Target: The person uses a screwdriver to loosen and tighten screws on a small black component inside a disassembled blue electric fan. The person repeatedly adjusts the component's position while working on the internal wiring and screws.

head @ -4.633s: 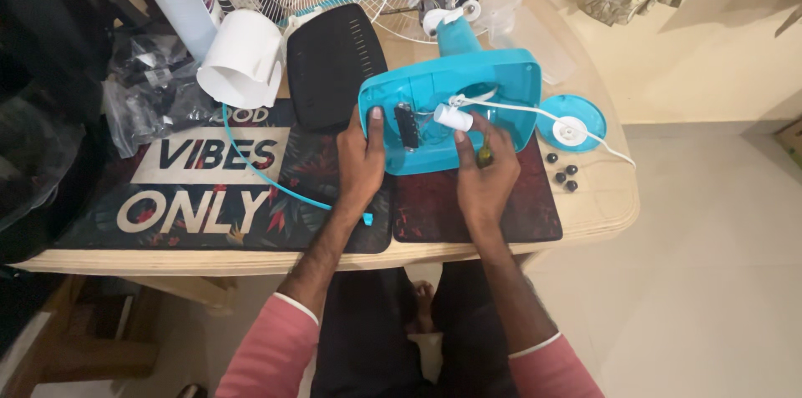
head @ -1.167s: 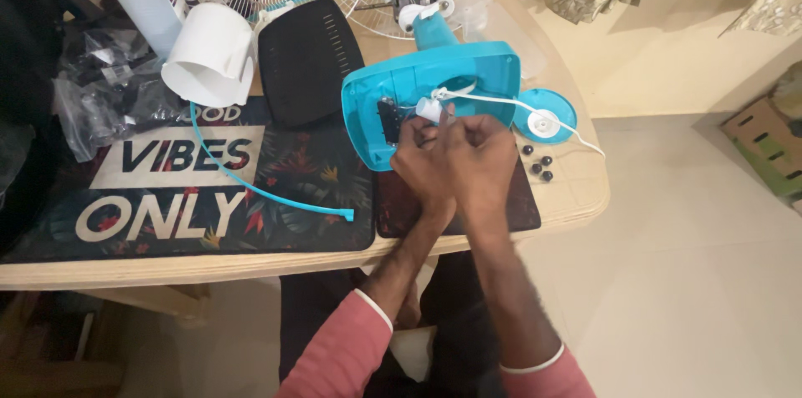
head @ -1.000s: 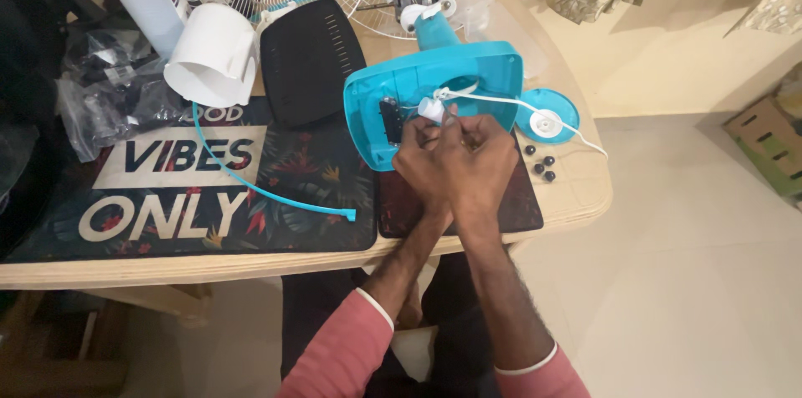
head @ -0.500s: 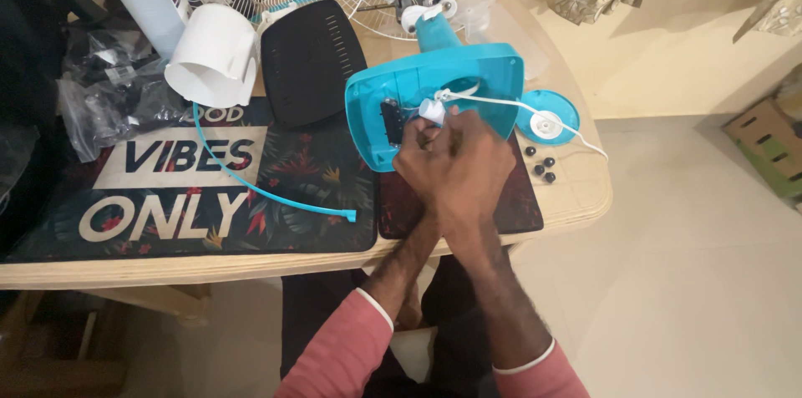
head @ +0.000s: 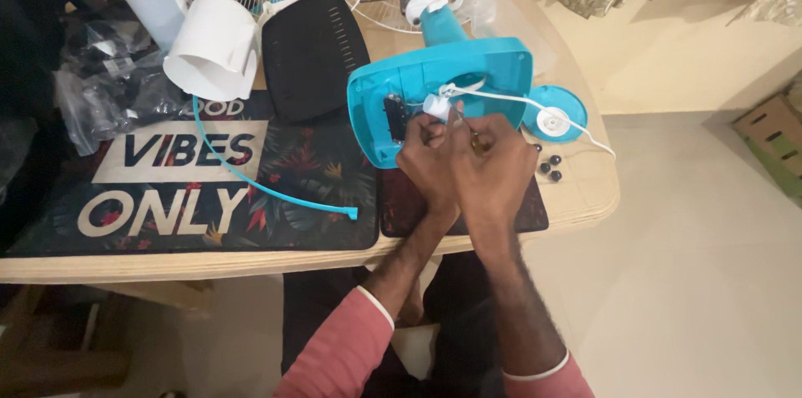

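Over the glossy turquoise plastic fan base (head: 443,89), both hands' fingers curl closed, right hand (head: 493,172) pinching a thin metal tool (head: 468,126), left hand (head: 428,166) alongside.

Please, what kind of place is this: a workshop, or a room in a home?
Probably a room in a home, used for a repair. A wooden table with a printed mat stands on a tiled floor, and both hands work on a blue fan base.

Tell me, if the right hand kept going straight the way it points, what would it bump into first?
Most likely the small white part inside the open turquoise fan base. The right hand points up and left at it, fingers almost there. Depth is hard to judge.
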